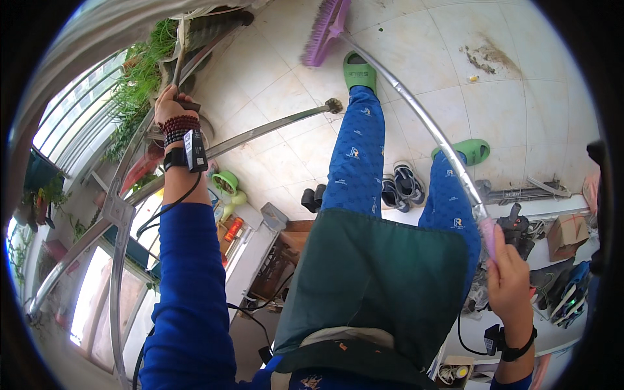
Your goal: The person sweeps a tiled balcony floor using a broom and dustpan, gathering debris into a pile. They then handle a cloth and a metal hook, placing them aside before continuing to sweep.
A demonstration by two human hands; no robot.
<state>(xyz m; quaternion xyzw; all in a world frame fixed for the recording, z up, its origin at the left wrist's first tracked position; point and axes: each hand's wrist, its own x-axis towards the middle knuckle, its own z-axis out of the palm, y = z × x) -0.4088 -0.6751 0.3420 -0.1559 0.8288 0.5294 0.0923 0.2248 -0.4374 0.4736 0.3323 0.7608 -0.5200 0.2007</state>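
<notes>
My right hand [507, 278] grips the pink end of a long broom handle [414, 105] wrapped in silver. The pole runs up and left to a purple broom head [327, 34], whose bristles face left on the floor near my green slipper [360, 73]. On the left, my left hand [176, 108], with beads at the wrist, is closed around a bar of a metal folding rack [268, 127]. One leg of this rack ends on the tiles beside my shin. Brown dirt [490, 58] and a small yellow scrap [473, 78] lie on the floor to the upper right.
Potted green plants [146, 73] line the barred window on the left. Sneakers [408, 183] and dark shoes [313, 197] stand near my legs. A cardboard box [568, 236] and clutter fill a shelf on the right. A green pot [225, 182] sits by the left ledge.
</notes>
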